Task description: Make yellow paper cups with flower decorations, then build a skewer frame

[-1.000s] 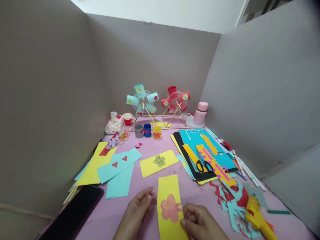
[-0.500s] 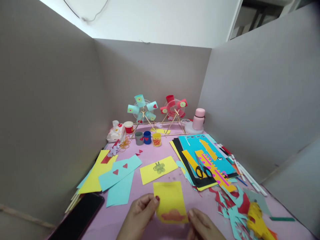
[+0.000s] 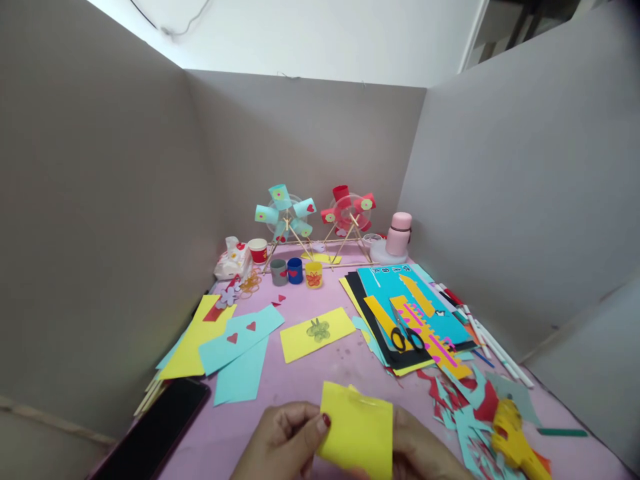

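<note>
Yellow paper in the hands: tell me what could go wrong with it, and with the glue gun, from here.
The yellow paper looks curled along its top, so it could crease or spring open if the left hand loosens its pinch on the left edge; the fingers of the right hand are mostly hidden.

The glue gun lies against paper scraps; if hot, which I can't tell, it might stick to them.

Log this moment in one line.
left hand: pinching bent yellow paper | right hand: partly behind paper's right edge | scissors: on stacked sheets
</note>
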`<state>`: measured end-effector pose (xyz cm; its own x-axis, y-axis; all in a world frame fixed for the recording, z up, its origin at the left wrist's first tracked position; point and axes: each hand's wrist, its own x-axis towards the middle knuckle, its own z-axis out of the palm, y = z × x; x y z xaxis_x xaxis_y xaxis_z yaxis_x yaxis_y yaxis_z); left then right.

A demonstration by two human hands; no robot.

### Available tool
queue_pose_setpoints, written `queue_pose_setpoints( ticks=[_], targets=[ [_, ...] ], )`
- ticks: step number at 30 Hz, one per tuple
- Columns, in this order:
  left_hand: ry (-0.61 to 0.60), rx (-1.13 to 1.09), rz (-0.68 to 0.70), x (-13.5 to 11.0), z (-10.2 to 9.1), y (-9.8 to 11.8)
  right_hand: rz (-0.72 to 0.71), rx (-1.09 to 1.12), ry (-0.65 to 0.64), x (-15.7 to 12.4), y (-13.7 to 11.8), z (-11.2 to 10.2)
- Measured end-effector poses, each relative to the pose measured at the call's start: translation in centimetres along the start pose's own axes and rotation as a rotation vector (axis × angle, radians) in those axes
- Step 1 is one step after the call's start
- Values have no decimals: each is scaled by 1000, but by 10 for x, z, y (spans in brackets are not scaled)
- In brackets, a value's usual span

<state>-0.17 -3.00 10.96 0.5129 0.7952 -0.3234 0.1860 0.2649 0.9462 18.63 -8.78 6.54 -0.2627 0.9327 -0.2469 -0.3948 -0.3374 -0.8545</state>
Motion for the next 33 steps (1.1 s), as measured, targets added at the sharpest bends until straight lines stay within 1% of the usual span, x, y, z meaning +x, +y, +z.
queue_pose_setpoints(
  ticks=[2, 4, 7, 9, 12, 14, 16, 19, 22, 25, 29, 33],
  targets=[
    [10, 20, -4, -1, 2, 1, -31, -77, 145, 6, 1, -8],
    [24, 34, -8, -1, 5, 3, -126, -247, 275, 8, -3, -13],
    [26, 82, -30, 0, 10, 4, -325, -558, 367, 3, -15, -14],
    [26, 127, -47, 0, 12, 6, -498, -788, 363, 1, -24, -13],
    [31, 158, -46, 0, 16, 10, -778, -1085, 235, 2, -39, -11],
    [40, 151, -32, -1, 18, 13, -930, -1249, 159, 2, -49, -10],
    [58, 141, -23, -2, 20, 17, -1042, -1398, 161, 2, -58, -8],
    [87, 130, -24, -3, 22, 21, -1176, -1571, 243, -1, -66, -5],
    [105, 117, -10, -2, 23, 22, -1251, -1666, 298, -5, -68, -5],
    [132, 111, -4, -2, 26, 21, -1241, -1736, 317, -8, -66, -8],
    [155, 125, 12, -2, 30, 20, -1189, -1784, 245, -13, -66, -12],
    [173, 123, 11, 0, 31, 18, -1165, -1839, 217, -17, -66, -13]
  ],
)
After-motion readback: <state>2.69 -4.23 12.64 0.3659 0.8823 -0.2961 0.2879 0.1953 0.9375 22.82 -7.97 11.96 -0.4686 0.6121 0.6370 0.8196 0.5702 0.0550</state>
